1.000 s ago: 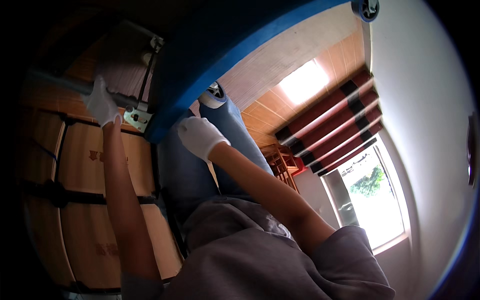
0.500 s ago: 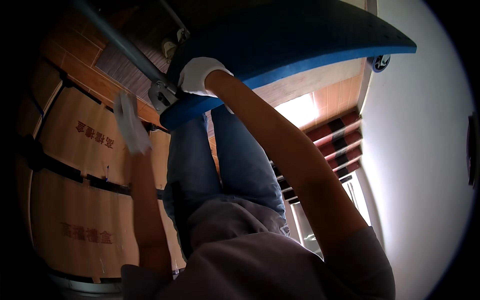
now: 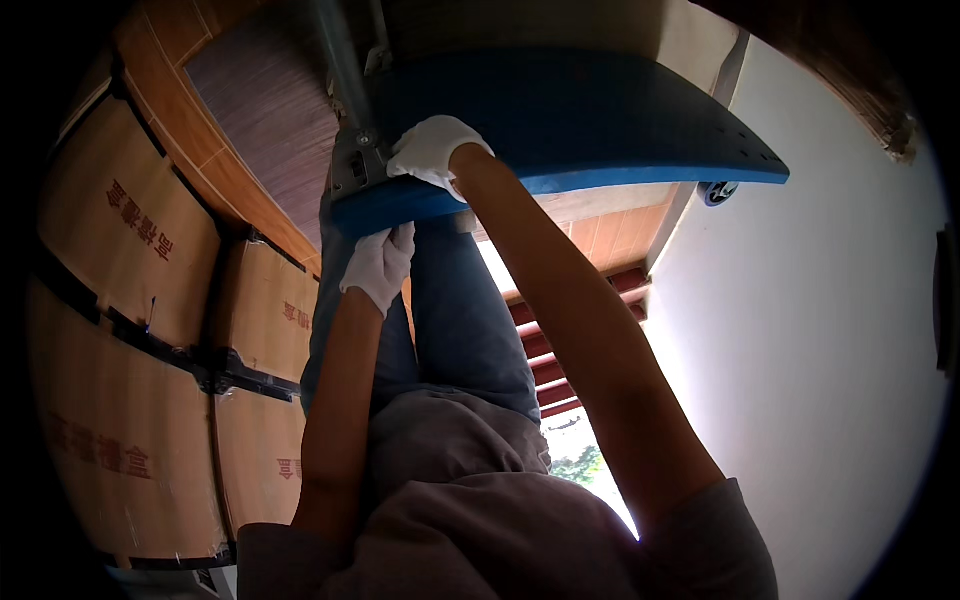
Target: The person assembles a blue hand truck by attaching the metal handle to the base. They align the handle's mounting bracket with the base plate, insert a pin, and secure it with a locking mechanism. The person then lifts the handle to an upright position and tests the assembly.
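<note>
A blue platform trolley (image 3: 560,120) is held up in front of my legs, with its metal handle bar (image 3: 343,65) joined to it by a hinge bracket (image 3: 357,165) at its left end. My right hand (image 3: 435,152), in a white glove, is closed over the near edge beside the bracket. Just below that edge, my white-gloved left hand (image 3: 381,265) is closed against the trolley's lower side; its fingertips are partly hidden. One caster wheel (image 3: 717,193) shows beneath the far right end.
Cardboard boxes (image 3: 130,220) with dark tape are stacked on my left. A white wall (image 3: 830,300) stands on the right. Wooden-tiled floor (image 3: 200,130) and a grey mat (image 3: 265,110) lie beyond. Red and dark stripes (image 3: 556,370) and a bright opening are behind my legs.
My left hand has moved right, from beside the boxes to the trolley's near edge. The handle bar stands more upright in view, and the view has shifted. My right hand keeps its hold.
</note>
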Tool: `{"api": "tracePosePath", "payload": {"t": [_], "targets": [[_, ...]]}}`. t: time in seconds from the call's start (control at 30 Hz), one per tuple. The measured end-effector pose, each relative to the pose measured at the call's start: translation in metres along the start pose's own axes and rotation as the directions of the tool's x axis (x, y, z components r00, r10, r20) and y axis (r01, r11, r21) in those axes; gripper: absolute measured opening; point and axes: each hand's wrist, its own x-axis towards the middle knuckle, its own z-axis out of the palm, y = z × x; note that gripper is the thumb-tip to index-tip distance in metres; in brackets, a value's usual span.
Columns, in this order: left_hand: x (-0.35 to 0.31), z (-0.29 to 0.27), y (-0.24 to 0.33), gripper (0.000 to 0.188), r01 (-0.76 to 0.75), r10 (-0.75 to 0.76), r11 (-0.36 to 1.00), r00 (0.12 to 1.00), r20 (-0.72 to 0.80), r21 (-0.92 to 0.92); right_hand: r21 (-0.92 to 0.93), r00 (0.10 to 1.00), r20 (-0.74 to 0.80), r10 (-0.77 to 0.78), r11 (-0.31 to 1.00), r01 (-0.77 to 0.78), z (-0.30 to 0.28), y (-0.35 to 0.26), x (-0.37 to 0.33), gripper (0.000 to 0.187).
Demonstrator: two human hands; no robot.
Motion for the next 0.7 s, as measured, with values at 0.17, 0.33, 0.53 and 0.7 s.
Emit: {"api": "tracePosePath", "payload": {"t": [0.17, 0.33, 0.53, 0.7], "targets": [[0.011, -0.004, -0.024, 0.015, 0.377, -0.324, 0.476, 0.915, 0.24, -0.794, -0.063, 0.994, 0.041, -0.101, 0.993, 0.103, 0.01, 0.006, 0.012, 0.038], [0.009, 0.002, -0.021, 0.015, 0.406, -0.335, 0.283, 0.891, 0.307, -0.869, -0.046, 0.993, 0.105, -0.049, 0.997, 0.055, -0.009, -0.005, -0.002, 0.045], [0.01, 0.003, -0.01, 0.006, 0.361, -0.303, 0.078, 0.897, 0.323, -0.929, -0.066, 0.991, 0.126, -0.051, 0.996, 0.059, -0.013, -0.006, -0.005, 0.045], [0.016, 0.004, -0.016, 0.006, 0.399, -0.211, -0.234, 0.869, 0.447, -0.887, -0.119, 0.939, 0.167, -0.301, 0.939, 0.322, -0.014, 0.003, -0.008, 0.044]]}}
